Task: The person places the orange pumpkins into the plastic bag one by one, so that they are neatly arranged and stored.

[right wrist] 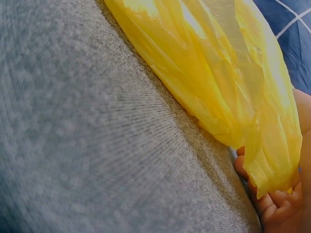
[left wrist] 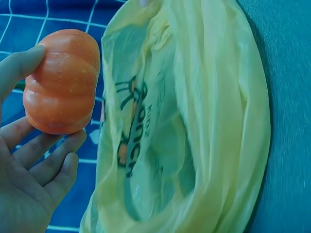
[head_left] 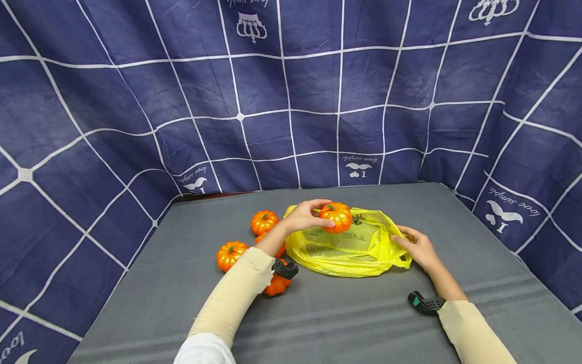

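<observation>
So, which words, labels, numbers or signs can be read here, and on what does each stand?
"love simple": blue curtain, upside down in the head view.
"I", beside heart and moustache signs: same curtain, also crowns.
"KIDS", sideways: yellow bag, left wrist view.
Bag's larger word: not surely readable; smaller print: too blurred.

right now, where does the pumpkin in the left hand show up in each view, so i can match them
Head: the held pumpkin is slightly right of centre, a little below mid-height.
Left wrist: upper left, beside the bag's opening.
Right wrist: not in this picture.
Shared landmark: the yellow bag, right of centre in the head view, centre to right in left wrist, upper right in right wrist.
</observation>
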{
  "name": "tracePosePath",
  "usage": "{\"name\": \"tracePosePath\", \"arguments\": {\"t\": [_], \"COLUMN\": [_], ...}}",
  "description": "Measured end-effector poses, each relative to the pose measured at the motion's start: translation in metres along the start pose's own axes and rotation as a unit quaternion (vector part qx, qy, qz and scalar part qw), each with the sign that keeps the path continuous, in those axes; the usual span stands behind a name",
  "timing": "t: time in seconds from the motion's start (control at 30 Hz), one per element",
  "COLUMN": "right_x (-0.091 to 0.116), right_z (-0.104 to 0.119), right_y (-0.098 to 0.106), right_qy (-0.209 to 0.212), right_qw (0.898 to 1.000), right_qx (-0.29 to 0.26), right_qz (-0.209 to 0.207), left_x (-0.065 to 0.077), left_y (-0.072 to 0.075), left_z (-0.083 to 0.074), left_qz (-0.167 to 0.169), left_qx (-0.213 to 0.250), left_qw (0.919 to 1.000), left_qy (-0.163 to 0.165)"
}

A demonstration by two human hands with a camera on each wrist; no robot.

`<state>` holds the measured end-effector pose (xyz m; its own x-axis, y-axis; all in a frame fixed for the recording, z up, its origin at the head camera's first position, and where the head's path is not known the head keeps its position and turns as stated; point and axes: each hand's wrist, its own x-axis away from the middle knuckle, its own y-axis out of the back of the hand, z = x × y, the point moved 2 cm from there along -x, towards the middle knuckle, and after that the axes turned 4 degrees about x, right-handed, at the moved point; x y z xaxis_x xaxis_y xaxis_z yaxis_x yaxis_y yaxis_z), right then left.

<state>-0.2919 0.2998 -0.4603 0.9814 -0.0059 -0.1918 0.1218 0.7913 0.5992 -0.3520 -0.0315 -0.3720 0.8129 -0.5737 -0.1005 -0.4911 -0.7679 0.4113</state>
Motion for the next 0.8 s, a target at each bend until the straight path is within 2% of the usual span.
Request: {"name": "tracePosePath", "arguments": {"t": [0.3,0.57,0.8], "right_x": [0.0,0.0,0.0], "right_z": [0.0,-0.001,0.0], "right_y": [0.0,0.0,0.0], "right_qy": [0.002,0.007,0.003], "right_qw": [1.0,1.0,1.0], "right_qx": [0.014,0.018,0.017], "right_qz": [-0.001,-0.005,-0.005], "left_x": [-0.013,-0.02,-0.027], "left_y": [-0.026,-0.04,-0.051], "left_z": [-0.002,0.002,0.007], "left_qz": [0.017,0.006,-0.021], "left_qx": [-0.007,-0.037,0.021], "left_qw": [0.9998,0.9991,0.9992], "left_qy": [0.012,0.017,0.028]}}
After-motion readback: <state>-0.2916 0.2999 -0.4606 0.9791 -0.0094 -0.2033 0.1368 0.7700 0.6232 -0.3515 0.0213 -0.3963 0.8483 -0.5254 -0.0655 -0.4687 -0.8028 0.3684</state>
